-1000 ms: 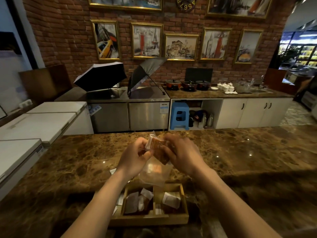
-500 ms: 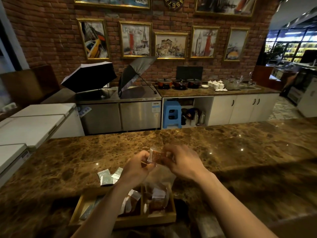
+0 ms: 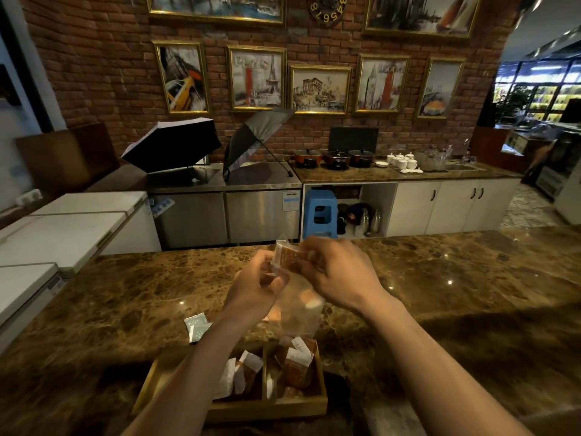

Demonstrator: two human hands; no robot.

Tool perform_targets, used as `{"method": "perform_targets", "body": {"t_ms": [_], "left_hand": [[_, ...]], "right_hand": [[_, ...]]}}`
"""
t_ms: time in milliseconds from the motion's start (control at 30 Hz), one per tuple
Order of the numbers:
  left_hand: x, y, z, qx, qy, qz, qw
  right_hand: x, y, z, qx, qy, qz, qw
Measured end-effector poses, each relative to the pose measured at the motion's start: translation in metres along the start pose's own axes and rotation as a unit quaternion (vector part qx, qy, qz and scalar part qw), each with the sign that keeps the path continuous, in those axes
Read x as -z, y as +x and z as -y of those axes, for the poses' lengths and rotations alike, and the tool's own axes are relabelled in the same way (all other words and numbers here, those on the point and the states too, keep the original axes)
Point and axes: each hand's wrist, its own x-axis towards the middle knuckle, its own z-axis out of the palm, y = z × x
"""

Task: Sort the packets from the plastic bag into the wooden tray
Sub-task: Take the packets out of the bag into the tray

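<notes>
Counter (image 3: 125, 297): polished brown marble, veined, with ceiling-light glints. Using the wooden tray (image 3: 270, 407) as landmark, it sits on the counter at the near edge, under both forearms.

Beyond the tray, across an aisle: steel undercounter fridge (image 3: 226, 212) with two open black umbrellas (image 3: 173, 143) on top; a blue plastic stool (image 3: 319, 212) in an open bay; white cabinets (image 3: 440, 206) to the right of that. On the back worktop are three dark lidded pots (image 3: 336, 157) and white cups (image 3: 402, 160). Left of the tray, well apart: white chest freezers (image 3: 72, 221). Back wall is red brick with gilt-framed paintings (image 3: 319, 88).

Legible writing: "Paris" on one painting (image 3: 256, 78); clock numerals on the wall clock (image 3: 327, 7) at top. Fridge sticker and packet print are too small to read.

Task items: left hand (image 3: 251, 291) and right hand (image 3: 338, 272) are raised above the tray's far side. Both pinch a brown printed packet (image 3: 287, 256) between fingertips at the mouth of a clear plastic bag (image 3: 297, 309), which hangs down toward the tray. Whether the left hand also grips the bag's rim, can't tell.

Tray has divided compartments. The right one holds brown packets (image 3: 295, 369), the middle one brown and white packets (image 3: 243, 369); the left one is hidden by the forearm. Two pale green-speckled packets (image 3: 196, 327) lie on the counter just beyond the tray's far-left corner.
</notes>
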Motion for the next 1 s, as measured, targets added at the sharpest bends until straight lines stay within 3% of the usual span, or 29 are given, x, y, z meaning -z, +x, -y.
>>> {"method": "perform_targets", "body": {"t_ms": [300, 533, 833, 1000], "left_hand": [[0.036, -0.008, 0.036, -0.008, 0.045, -0.013, 0.999], [0.053, -0.023, 0.067, 0.075, 0.092, -0.011, 0.993], [0.058, -0.024, 0.062, 0.075, 0.046, 0.012, 0.996], [0.062, -0.029, 0.064, 0.059, 0.036, 0.051, 0.996]], "right_hand": [[-0.037, 0.005, 0.021, -0.041, 0.09, 0.062, 0.993], [-0.068, -0.001, 0.041, -0.044, 0.089, 0.121, 0.988], [-0.059, 0.008, 0.03, -0.059, 0.104, 0.069, 0.99], [-0.057, 0.011, 0.027, -0.069, 0.185, 0.037, 0.98]]}}
